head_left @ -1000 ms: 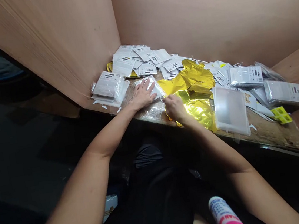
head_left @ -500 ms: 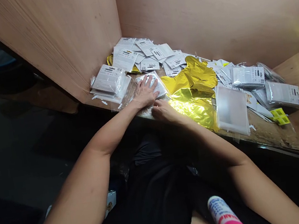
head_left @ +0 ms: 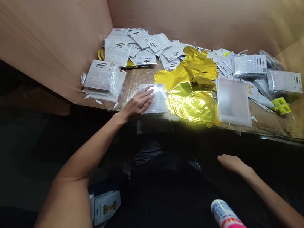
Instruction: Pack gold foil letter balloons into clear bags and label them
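Note:
My left hand [head_left: 136, 104] lies flat with fingers stretched out on a white packet in a clear sleeve [head_left: 155, 98] at the near edge of the wooden bench [head_left: 271, 130]. Just right of it lies crumpled gold foil [head_left: 191, 89]. My right hand [head_left: 232, 163] hangs below the bench edge over my dark lap, fingers loosely extended, holding nothing that I can see.
Several white labelled packets [head_left: 136, 46] are heaped in the corner between two plywood walls [head_left: 52, 41]. A stack of clear sleeves [head_left: 233, 107] and yellow tags [head_left: 280, 105] lie to the right. A pink-and-white bottle [head_left: 227, 219] stands by my lap. A carded packet [head_left: 106, 210] lies on the floor.
My right hand has left the gold foil and dropped below the bench edge to my lap. My left hand stays on the white packet, which has slid slightly nearer.

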Available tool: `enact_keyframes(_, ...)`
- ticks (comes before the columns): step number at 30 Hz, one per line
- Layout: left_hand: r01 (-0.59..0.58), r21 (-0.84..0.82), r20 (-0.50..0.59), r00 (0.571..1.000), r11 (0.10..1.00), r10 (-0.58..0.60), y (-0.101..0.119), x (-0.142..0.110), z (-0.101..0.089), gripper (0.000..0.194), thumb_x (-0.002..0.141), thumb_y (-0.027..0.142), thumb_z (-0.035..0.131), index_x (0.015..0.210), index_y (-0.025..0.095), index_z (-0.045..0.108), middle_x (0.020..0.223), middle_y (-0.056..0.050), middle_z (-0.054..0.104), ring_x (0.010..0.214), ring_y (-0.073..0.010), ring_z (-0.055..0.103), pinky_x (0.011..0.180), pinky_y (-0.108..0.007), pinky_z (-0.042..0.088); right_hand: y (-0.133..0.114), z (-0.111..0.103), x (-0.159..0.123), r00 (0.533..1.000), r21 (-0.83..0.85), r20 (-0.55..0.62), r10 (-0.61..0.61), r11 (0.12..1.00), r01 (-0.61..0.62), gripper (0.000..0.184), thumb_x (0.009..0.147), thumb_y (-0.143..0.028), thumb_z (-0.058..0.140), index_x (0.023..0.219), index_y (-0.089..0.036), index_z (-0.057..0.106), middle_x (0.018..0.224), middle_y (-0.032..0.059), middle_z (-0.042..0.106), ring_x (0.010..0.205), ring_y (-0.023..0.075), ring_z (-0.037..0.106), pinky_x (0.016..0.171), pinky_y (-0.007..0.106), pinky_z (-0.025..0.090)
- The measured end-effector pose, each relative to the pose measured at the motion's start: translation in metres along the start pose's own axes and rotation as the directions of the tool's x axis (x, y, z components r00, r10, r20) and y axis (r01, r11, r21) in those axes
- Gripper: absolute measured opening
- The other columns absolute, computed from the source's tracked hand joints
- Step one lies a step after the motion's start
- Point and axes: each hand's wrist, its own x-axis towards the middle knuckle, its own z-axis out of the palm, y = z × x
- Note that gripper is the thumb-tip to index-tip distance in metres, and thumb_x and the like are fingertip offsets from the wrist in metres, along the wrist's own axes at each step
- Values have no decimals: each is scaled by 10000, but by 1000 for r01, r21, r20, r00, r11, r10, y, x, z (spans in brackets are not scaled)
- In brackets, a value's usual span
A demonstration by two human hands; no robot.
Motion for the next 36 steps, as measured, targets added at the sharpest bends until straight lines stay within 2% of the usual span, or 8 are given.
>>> enact_keyframes(3,8,27,24,1000,1000,-9,3,-45,-8,593,993,221,476,1566,277,616,1684,-57,556,1658,-246,390,1383,-544,340,-16,15,16,998,-201,-43,-34,979,24,494,1047,-535,521,652,-297,695,621,112,643,518,250,597,489,372,464)
enact_keyframes(6,-2,112,55,998,994,-4,1,-80,-2,556,968,236,583,1513,306,671,1635,-77,605,1637,-299,427,1373,-580,362,-54,21,67,968,-357,-127,-217,921,160,350,1097,-423,524,1126,-272,838,1109,183,798,1024,339,756,884,475,592)
enact_keyframes(11,82,133,-48,996,988,-76,-8,-87,34,309,1012,459,677,1268,344,806,1326,-109,788,1382,-314,685,1260,-550,523,-107,42,159,866,-188,41,-499,847,497,386,1111,-313,529,1435,-373,730,1597,88,633,1559,321,494,1280,562,335)
enact_keyframes(14,36,97,-128,992,995,-24,-7,-78,45,303,1011,513,650,1150,312,829,1220,-110,816,1244,-311,741,1151,-547,598,-120,56,189,829,-30,53,-557,829,559,296,1112,-373,539,1259,-311,788,1476,106,720,1466,320,585,1233,535,365)
enact_keyframes(18,67,46,-320,946,997,-48,7,-67,46,324,1050,457,556,971,271,810,1081,-109,815,1054,-276,755,1017,-488,625,-135,71,204,926,16,-194,-323,943,333,399,1136,-423,439,974,-232,750,1077,145,783,1044,281,701,1004,428,472)
enact_keyframes(23,397,-131,-534,744,908,-403,21,-43,42,351,1019,437,611,735,234,647,1013,-106,748,895,-233,724,858,-393,607,-163,76,225,930,-19,-369,0,1000,-7,358,1126,-409,457,926,-200,666,1076,146,656,913,256,619,818,344,478)
enact_keyframes(28,571,-369,-478,561,734,-676,16,-26,38,107,905,301,729,879,230,654,827,-43,739,768,-221,725,785,-365,602,-179,70,238,956,-7,-279,90,995,-95,282,1122,-326,444,1292,-135,565,1036,194,697,876,319,659,838,400,489)
enact_keyframes(36,474,-583,-392,547,660,-740,-14,-21,-2,326,963,419,659,1209,206,650,876,-40,772,684,-175,695,643,-271,550,-199,73,288,947,272,-304,103,962,-18,289,1021,-178,415,1299,-212,489,907,101,683,860,314,660,833,379,487)
